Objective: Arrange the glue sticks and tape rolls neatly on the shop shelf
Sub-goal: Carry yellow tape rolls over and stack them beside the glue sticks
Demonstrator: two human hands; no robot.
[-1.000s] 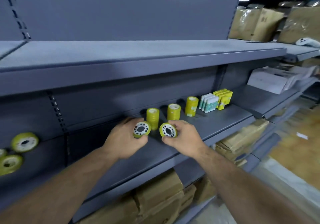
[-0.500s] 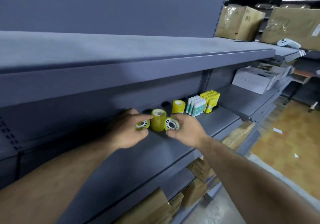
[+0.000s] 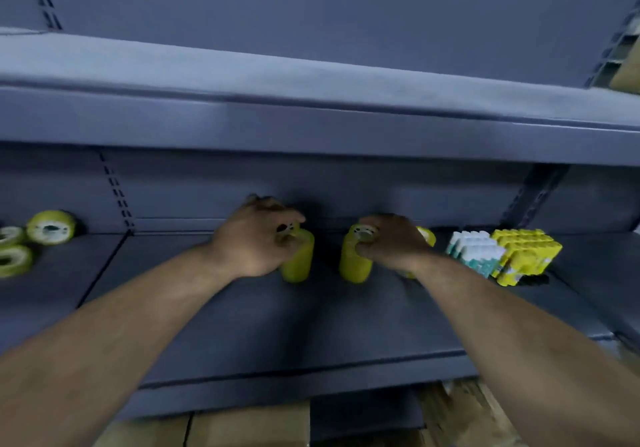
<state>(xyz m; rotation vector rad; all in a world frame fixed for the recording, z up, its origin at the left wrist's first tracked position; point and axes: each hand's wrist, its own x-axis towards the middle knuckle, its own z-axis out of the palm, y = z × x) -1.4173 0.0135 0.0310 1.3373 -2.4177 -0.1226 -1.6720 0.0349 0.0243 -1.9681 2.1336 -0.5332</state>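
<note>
Setting rolls onto stacks reads as the step in hand. Left hand [image 3: 256,235] curls its fingers round a tape roll [image 3: 287,229] and holds it at the top of the left stack [image 3: 299,263], a yellow-green column standing near the back of the shelf [image 3: 277,325]. Right hand [image 3: 391,244] grips a second roll [image 3: 365,232] the same way, at the top of the right stack [image 3: 355,263]. The two columns are near each other with a gap between. Neither roll is let go yet.

Next move, as I judge it: square each roll over its column and release without nudging. Then fetch the loose tape rolls [image 3: 51,227] lying well apart at the far left. Tall narrow columns look likely to tip, so a gentle release seems called for.

Glue sticks [image 3: 474,252] stand in a tight white-and-teal block to the right, touching a yellow block [image 3: 523,256].

Hard to make out:
- Motion blur softens everything.
- A third stack [image 3: 428,237] shows only as a yellow sliver behind the right hand.
- Cannot tell whether the held rolls rest fully on their columns or sit just above.
- Cardboard boxes [image 3: 242,427] below are cut off by the frame edge.
</note>
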